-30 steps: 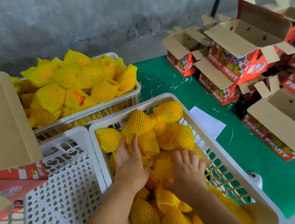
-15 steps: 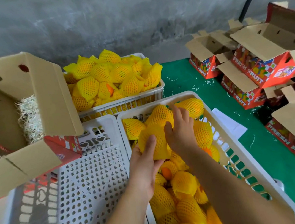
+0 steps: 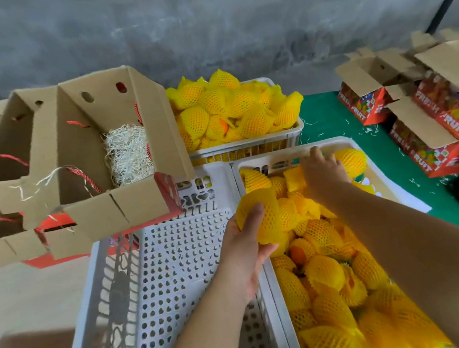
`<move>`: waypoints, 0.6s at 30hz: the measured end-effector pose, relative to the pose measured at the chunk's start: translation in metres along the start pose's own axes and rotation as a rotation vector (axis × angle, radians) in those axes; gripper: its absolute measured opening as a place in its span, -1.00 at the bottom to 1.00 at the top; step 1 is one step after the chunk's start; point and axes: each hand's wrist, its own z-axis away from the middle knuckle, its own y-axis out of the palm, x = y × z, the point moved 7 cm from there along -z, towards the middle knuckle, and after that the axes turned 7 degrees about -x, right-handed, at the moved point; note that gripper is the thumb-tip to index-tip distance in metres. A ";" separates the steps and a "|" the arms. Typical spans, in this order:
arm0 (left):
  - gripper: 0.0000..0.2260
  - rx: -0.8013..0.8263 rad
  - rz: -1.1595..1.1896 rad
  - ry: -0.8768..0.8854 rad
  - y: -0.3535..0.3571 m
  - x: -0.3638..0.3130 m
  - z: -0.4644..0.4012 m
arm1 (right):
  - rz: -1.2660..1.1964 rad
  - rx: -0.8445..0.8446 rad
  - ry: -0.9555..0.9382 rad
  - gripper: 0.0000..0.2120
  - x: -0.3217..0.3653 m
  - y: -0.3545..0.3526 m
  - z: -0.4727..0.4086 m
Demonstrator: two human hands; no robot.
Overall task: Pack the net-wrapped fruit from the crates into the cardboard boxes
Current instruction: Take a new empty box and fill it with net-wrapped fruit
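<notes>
Landmark: near crate, white, part-filled with net-wrapped fruit.

- Left hand was curled round one wrapped fruit, held above the crate's left rim.
- Right hand was reaching to the crate's far end, fingers bent over another wrapped fruit; whether it was gripped could not be told.
- Open cardboard box, straw-lined, was perched left of the crate on an empty crate.

Risks judged: the foam net could be slid off in a one-handed carry; the box, overhanging its support, could be tipped by a dropped fruit.
</notes>
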 end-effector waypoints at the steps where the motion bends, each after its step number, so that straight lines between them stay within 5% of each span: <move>1: -0.40 -0.009 0.017 -0.018 -0.004 0.001 0.002 | -0.056 0.028 0.044 -0.11 -0.006 -0.004 0.005; 3: -0.45 -0.005 0.044 -0.036 -0.009 0.000 0.008 | -0.386 0.013 0.204 -0.20 -0.014 -0.019 0.021; 6: -0.47 0.082 -0.053 0.073 -0.007 -0.013 0.021 | -1.195 -0.029 0.496 -0.48 0.001 -0.045 0.063; 10: -0.50 0.200 -0.036 0.163 -0.010 -0.036 0.045 | -1.907 0.316 0.581 -0.30 0.078 -0.068 0.113; 15: -0.07 0.360 -0.028 0.260 -0.025 -0.060 0.069 | -2.069 0.428 0.590 -0.25 0.122 -0.098 0.134; 18: -0.07 0.444 -0.081 0.335 -0.028 -0.069 0.079 | -2.053 0.507 0.516 -0.29 0.133 -0.112 0.139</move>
